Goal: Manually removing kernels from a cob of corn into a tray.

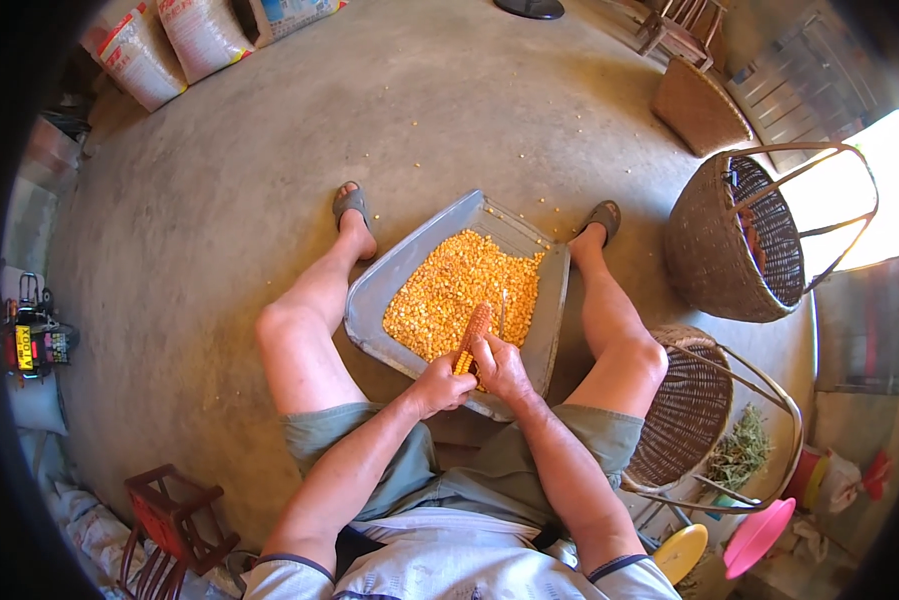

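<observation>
My left hand (442,386) grips the lower end of a corn cob (475,326). The upper length of the cob is bare of kernels, while yellow rows show near my fingers. Against the cob's right side is my right hand (503,367), with a thin metal shank (504,307) jutting up from it. Its handle is hidden in the fingers, so the kind of tool cannot be told. Beneath both hands lies a heap of loose corn kernels (449,289) in a grey plastic scoop-shaped pan (374,289), set between my legs.
Two wicker baskets with tall handles, one (708,240) holding cobs and another (682,420), stand at the right. Kernels are scattered on the concrete floor (269,150). Filled sacks (201,37) sit far left, a red wooden chair (175,517) near left, and a pink basin (758,536) lower right.
</observation>
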The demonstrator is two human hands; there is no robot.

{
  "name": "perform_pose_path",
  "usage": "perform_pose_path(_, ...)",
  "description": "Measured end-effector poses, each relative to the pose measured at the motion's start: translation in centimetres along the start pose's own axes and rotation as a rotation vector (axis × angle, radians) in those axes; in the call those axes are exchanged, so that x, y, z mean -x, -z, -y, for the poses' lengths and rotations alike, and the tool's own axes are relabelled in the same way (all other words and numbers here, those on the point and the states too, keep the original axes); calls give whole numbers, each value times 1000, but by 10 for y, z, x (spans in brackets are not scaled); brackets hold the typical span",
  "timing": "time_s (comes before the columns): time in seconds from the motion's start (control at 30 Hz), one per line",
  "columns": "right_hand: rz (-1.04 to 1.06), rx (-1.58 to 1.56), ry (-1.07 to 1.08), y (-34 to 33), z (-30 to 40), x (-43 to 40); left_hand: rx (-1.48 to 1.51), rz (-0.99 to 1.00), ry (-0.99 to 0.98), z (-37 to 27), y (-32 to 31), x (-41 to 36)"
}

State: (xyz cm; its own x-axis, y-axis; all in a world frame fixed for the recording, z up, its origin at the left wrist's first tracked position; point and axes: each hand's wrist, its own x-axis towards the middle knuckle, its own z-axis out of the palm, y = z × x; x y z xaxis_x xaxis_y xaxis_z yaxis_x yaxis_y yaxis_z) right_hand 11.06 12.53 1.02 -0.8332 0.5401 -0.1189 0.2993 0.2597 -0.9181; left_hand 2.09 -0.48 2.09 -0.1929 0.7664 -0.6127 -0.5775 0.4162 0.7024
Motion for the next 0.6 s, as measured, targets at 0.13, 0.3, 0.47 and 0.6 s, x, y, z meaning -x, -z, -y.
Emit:
perform_pose_path(0.13,14,-90,-175,2,-7,-2,35,-71,-37,0,-7,-2)
perform_pose_path(0.3,-139,-89,-47,-5,-12,-5,-338,-326,-290,28,11,-21)
perform_pose_path(0.47,11,-173,-77,2,-21,1,-703,-373,-310,16,-2,-13)
perform_pose_path(0.6,-8,68,39,4,-13,-2,-530,-293,-458,12,15,-23)
